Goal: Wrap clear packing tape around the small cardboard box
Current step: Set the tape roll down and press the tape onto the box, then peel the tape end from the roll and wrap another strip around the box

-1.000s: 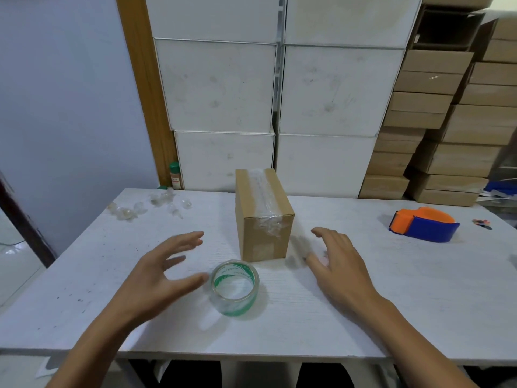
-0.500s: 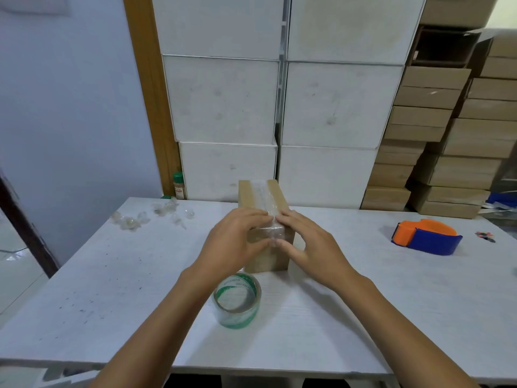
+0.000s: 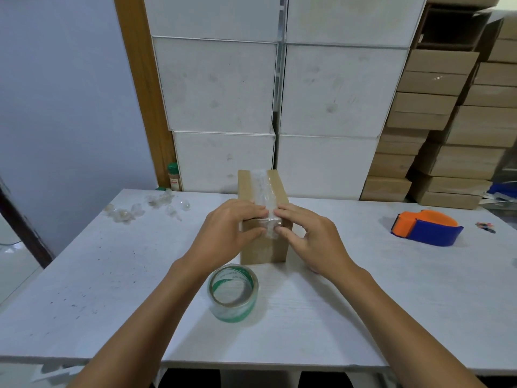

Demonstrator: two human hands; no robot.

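Tape roll (image 3: 233, 294) first, since it lies nearest the person: one clear roll with green print, flat on the white table (image 3: 391, 303), just in front of the box and touching neither hand. It looks light and stiff around its core, while the film itself is likely thin, clingy and quick to crease or stick to itself. I would take the roll by its outer rim and keep the free end taut.

Just behind it stands the single small cardboard box (image 3: 263, 219), upright near the middle of the table, with one strip of clear tape (image 3: 263, 189) already running along its top and wrinkling down over the near edge. It seems light and fairly rigid, though the walls would give under a hard squeeze, so the side faces or corners are the places to steady it.

Both hands are on that near top edge. The left hand (image 3: 223, 233) has its fingers curled over the edge, pressing the tape down; the right hand (image 3: 307, 236) meets it from the other side, fingertips pinching at the crumpled film.

Farther off lie one orange and blue tape dispenser (image 3: 426, 228) to the right, a scatter of crumpled tape scraps (image 3: 145, 208) to the left, too bunched to count, and one small green-capped bottle (image 3: 174, 177) by the wall.
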